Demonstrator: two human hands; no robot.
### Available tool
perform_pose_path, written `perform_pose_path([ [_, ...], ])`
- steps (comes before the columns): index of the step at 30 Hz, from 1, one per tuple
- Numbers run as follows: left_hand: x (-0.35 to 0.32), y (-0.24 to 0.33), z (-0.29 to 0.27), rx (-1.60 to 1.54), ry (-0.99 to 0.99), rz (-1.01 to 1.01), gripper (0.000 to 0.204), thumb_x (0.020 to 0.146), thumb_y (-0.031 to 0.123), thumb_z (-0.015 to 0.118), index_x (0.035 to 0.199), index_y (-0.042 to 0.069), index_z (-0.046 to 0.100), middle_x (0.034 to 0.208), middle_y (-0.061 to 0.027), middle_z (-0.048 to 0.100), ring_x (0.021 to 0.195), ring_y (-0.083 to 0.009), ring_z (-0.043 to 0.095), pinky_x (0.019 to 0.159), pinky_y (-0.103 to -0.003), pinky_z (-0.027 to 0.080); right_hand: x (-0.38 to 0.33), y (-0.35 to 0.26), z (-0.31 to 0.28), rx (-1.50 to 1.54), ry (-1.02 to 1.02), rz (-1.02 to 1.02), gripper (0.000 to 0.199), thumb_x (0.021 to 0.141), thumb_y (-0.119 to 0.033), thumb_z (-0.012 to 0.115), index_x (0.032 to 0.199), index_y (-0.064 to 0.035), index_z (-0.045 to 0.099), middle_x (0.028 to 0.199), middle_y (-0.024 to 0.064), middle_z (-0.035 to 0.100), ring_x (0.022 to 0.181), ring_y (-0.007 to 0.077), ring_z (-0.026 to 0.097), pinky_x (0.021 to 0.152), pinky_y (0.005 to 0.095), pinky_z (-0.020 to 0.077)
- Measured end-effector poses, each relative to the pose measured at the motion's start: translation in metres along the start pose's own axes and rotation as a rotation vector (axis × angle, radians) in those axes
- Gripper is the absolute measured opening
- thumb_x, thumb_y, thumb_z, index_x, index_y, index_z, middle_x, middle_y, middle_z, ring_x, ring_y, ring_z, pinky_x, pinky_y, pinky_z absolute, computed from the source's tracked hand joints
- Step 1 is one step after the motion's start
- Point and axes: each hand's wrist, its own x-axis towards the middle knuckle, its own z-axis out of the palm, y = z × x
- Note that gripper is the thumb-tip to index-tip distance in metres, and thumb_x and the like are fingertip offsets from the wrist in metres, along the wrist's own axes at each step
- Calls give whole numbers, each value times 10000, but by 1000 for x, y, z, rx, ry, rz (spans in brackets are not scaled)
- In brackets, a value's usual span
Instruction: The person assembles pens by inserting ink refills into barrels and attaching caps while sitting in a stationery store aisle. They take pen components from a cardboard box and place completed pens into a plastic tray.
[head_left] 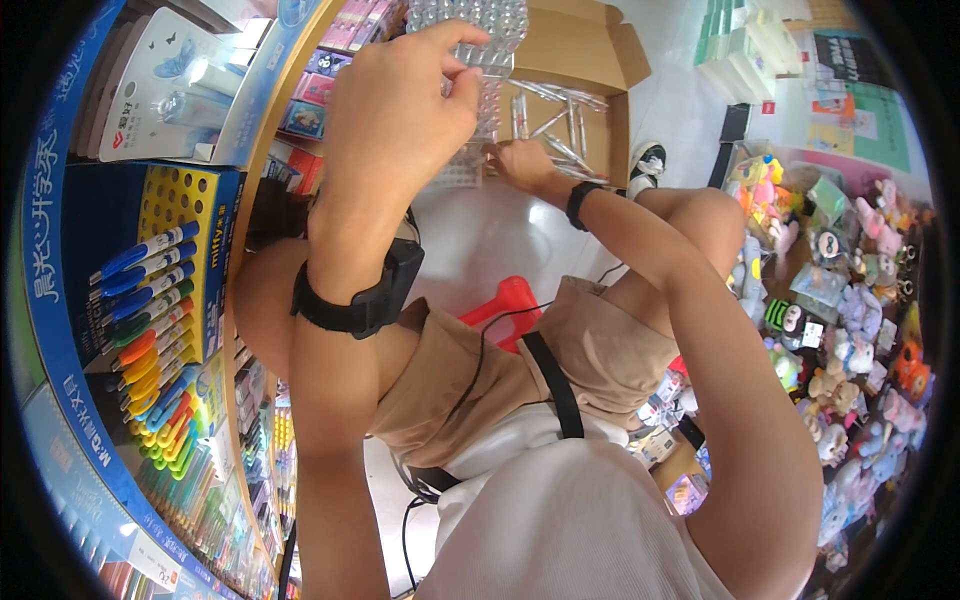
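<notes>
My left hand (405, 115) is raised in front of a clear plastic rack (470, 15) with rows of round holes. Its fingers are curled, thumb and forefinger bent toward each other over the rack; what they hold, if anything, is hidden. Farther right and lower, my right hand (522, 163) is closed at the rack's lower right corner, beside an open cardboard box (575, 40). I cannot make out what is in its fingers. Several slim pens (570, 130) in clear wrapping lie loose in the box.
On the left, a curved shelf carries coloured pens (150, 330), a yellow perforated holder (165, 200) and packaged stationery. A red plastic stool (510, 300) stands between my legs. Many plush toys (840, 330) crowd the right side. White-and-green boxes (740, 50) are stacked at the far right.
</notes>
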Motion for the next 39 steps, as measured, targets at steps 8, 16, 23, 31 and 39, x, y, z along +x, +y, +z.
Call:
perform_pose_path([
  [8,0,2,3,6,-3,51,268,823,119,641,1089,128,674,799,-69,704,579,-188,645,538,-295,469,-78,57,12,-4,-134,269,202,863,-214,519,910,-77,660,831,196,674,772,382,659,689,486,529],
  [16,-1,7,9,20,-35,34,278,812,124,647,1089,116,669,815,-84,705,632,-235,655,598,-334,490,-99,92,13,-170,-418,299,199,812,-172,519,840,-69,687,946,195,670,884,355,655,754,465,532],
  [23,2,13,15,40,-126,15,264,833,126,629,1094,114,665,823,-95,702,651,-249,662,586,-335,486,-44,130,79,122,-205,534,207,805,-135,513,890,-81,694,960,173,679,898,371,644,789,453,517],
  [31,-2,8,17,111,-179,-56,271,838,127,634,1108,119,653,859,-107,700,651,-250,665,582,-335,486,1,96,113,173,-185,367,254,850,-145,507,1016,-28,661,1028,234,641,987,369,614,872,442,483],
  [39,-2,11,27,78,-164,23,267,827,77,649,1091,116,655,829,-118,689,623,-247,659,553,-326,476,-3,119,144,123,-203,374,310,851,-190,558,1096,-4,591,1026,233,645,965,382,621,851,456,494],
])
